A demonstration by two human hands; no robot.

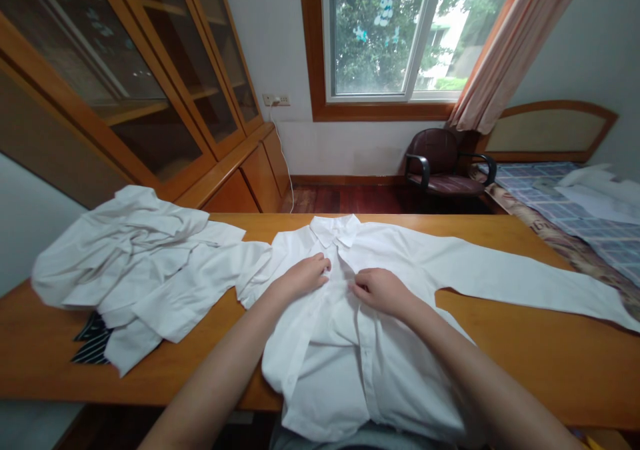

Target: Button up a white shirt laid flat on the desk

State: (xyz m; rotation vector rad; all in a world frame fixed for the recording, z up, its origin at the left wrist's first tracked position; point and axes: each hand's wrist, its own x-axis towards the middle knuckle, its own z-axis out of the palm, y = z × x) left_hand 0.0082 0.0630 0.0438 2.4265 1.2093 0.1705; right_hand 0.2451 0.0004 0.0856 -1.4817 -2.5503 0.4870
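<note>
A white button-up shirt (395,243) lies face up on the wooden table, collar at the far edge. Its right-hand sleeve stretches out across the table, while the other sleeve runs toward a pile of white clothes. The front is parted below the collar. My left hand (307,275) pinches one front edge with curled fingers. Opposite it, my right hand (377,290) grips the other front edge, thumb and fingers closed on the cloth. The lower front panels hang apart, and the hem drapes over the near table edge.
A heap of crumpled white clothes (145,257) sits on the left of the wooden table (500,363), with a dark striped cloth (93,343) poking out beneath. Beyond are a glass-door cabinet (235,163), a brown armchair (443,163) and a bed (575,197).
</note>
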